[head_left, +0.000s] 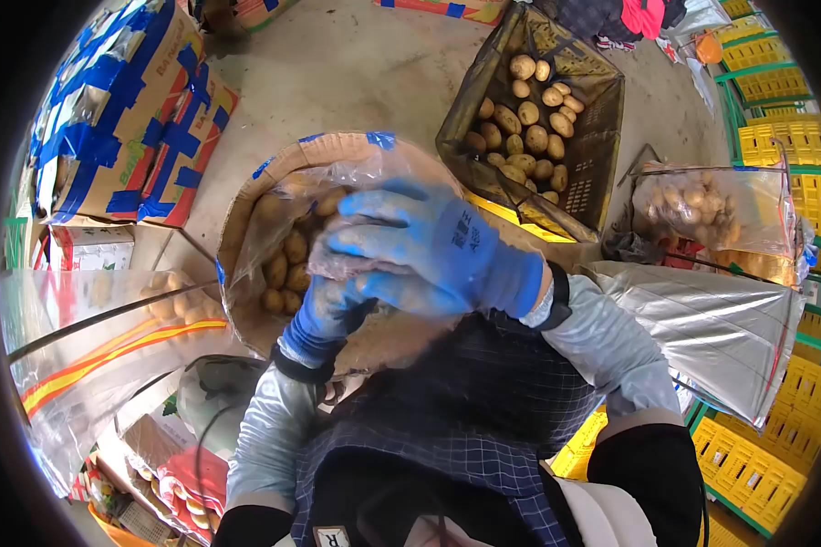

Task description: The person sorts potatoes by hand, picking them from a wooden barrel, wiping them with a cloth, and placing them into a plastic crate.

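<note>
My right hand (420,242), in a blue glove with a grey-coated palm, lies over my left hand (333,303). Both are closed together above a round-looking cardboard box (235,232). Whatever is between them is mostly hidden; only a greyish surface shows at the edge, and I cannot make out if it is glove or object. Below the hands, the box holds several potatoes (296,246) inside a clear plastic liner (374,164). Bits of blue tape mark the box rim.
A dark crate (602,137) of potatoes stands beyond the box to the right. Taped cartons (109,118) are stacked at the left. Bagged potatoes (689,205) and a silvery sheet (702,314) lie to the right. Yellow crates (794,155) line the far right.
</note>
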`<state>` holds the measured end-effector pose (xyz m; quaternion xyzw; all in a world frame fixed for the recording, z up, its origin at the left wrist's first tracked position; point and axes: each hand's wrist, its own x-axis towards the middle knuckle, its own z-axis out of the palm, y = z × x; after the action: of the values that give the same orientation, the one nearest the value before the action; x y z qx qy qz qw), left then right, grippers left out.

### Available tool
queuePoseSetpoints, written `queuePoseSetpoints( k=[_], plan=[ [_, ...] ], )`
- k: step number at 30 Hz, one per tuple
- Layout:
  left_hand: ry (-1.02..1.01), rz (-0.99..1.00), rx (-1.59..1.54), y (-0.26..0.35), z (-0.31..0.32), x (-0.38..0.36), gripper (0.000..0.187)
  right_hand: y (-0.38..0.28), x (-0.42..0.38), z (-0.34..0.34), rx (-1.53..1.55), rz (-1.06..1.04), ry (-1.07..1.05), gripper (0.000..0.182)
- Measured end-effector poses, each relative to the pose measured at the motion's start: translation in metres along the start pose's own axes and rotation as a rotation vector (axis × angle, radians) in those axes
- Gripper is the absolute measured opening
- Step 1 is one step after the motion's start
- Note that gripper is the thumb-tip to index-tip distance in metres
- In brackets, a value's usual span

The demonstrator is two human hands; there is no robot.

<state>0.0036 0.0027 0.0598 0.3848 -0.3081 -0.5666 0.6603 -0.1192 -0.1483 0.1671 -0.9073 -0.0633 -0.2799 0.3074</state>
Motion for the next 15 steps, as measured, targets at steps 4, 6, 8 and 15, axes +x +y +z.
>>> queuePoseSetpoints(
  k=[4,6,8,15],
  plan=[
    [-0.013,-0.157,-0.167,0.014,0.024,0.008,0.089,0.049,-0.030,0.004,-0.031,0.193,0.041,0.017],
    [-0.135,-0.164,-0.262,0.032,0.034,0.024,0.091,0.068,-0.041,-0.015,-0.098,0.420,0.149,0.019],
    [-0.171,-0.135,-0.306,0.043,0.040,0.035,0.087,0.059,-0.045,-0.040,0.155,0.771,0.115,0.034],
    [-0.114,-0.205,-0.491,0.002,0.024,0.076,0.051,0.077,-0.063,-0.020,0.095,0.637,0.194,0.059]
  ],
)
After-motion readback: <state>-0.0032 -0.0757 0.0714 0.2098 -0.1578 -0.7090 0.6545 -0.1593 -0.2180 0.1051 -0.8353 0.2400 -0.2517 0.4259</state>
